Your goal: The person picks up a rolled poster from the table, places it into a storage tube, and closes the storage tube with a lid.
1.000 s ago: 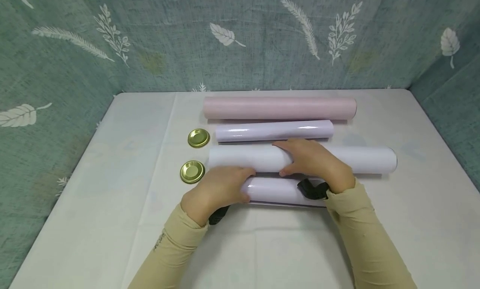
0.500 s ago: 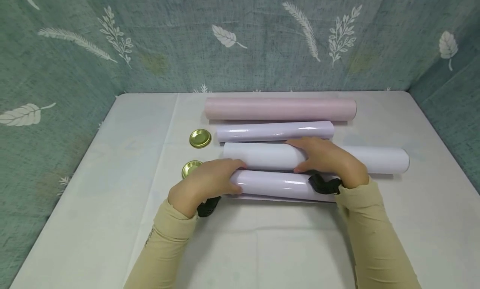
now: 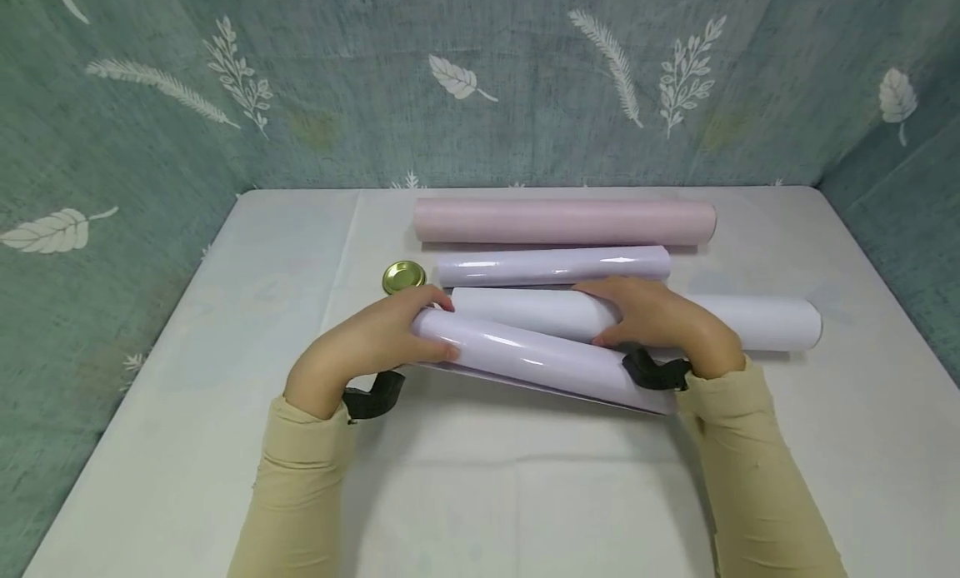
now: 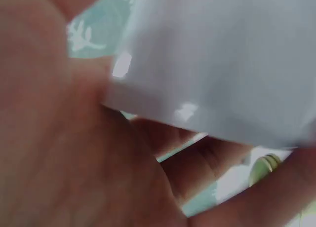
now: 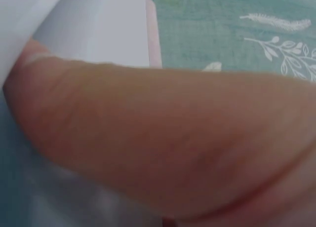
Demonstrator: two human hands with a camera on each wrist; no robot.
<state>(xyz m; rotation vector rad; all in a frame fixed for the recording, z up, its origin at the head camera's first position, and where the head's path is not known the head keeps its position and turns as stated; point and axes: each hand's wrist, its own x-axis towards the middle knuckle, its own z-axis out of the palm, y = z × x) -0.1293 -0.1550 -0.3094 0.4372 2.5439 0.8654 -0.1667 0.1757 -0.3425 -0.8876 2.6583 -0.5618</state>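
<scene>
In the head view my left hand (image 3: 367, 341) grips the left end of a glossy pale-lavender roll (image 3: 532, 355) of sheet material, thumb on the near side. That roll lies slanted, its left end raised and its right end by my right wrist. In the left wrist view, the end of the roll (image 4: 212, 64) stands between thumb and fingers. My right hand (image 3: 660, 316) holds a longer matte white roll (image 3: 768, 321) from above, with fingers over the far side and thumb on the near side. The right wrist view is mostly filled by part of the hand (image 5: 163, 133).
Behind lie another glossy lavender roll (image 3: 555, 266) and a pink roll (image 3: 562, 221), roughly parallel. A gold round lid (image 3: 403, 275) sits left of the rolls. The white-covered table (image 3: 187, 378) meets leaf-patterned green cloth (image 3: 510, 137) at the back and sides.
My left hand has moved left and lifted the front roll's left end, now covering the nearer gold lid. The white roll and my right hand have shifted right.
</scene>
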